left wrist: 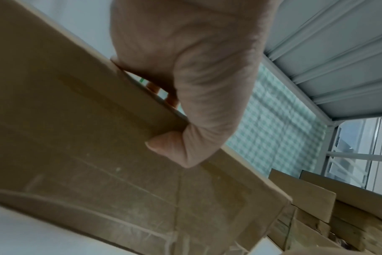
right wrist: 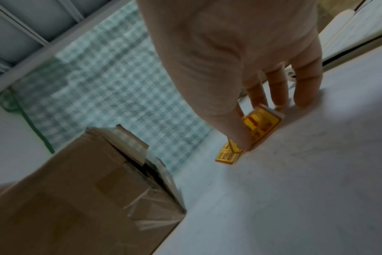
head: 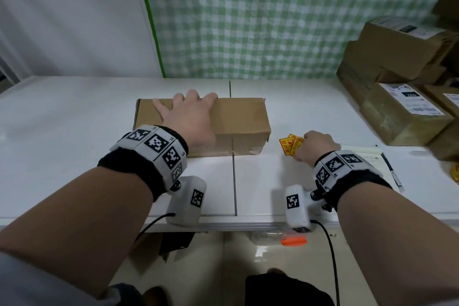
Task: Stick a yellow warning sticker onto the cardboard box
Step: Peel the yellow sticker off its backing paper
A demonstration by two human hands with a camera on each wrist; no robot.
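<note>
A long brown cardboard box (head: 238,119) lies on the white table (head: 74,131), left of the middle. My left hand (head: 188,109) lies over its top, fingers hooked over the far edge; in the left wrist view the thumb (left wrist: 164,145) presses the box's near face (left wrist: 76,129), gripping it. To the right of the box is a small heap of yellow warning stickers (head: 289,145). My right hand (head: 315,146) is down on them; in the right wrist view it (right wrist: 249,119) pinches one sticker (right wrist: 266,124) between thumb and forefinger, its edge raised. Another sticker (right wrist: 227,156) lies flat beside it.
A stack of brown parcels (head: 397,82) with white labels fills the table's right end. A paper sheet (head: 367,156) and a black pen (head: 392,171) lie just right of my right hand. A green checked curtain (head: 248,20) hangs behind the table.
</note>
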